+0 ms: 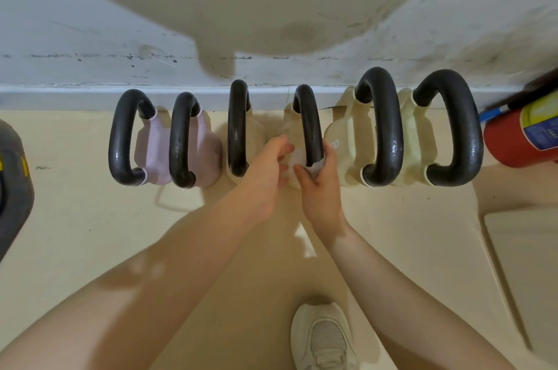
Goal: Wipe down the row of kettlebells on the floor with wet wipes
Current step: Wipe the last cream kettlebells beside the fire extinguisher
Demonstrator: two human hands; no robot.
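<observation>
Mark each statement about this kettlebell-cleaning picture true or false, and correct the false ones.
1. Six kettlebells stand in the row along the wall. True.
2. The right hand presses a wet wipe against the handle of the fourth kettlebell from the left. True.
3. The two leftmost kettlebells have green bodies. False: the first pink kettlebell and its neighbour have pale pink bodies.
4. The left hand grips the handle of the third kettlebell. False: it is open and reaches towards the body of the fourth one, not closed on any handle.
5. A red fire extinguisher lies at the right end of the row. True.
</observation>
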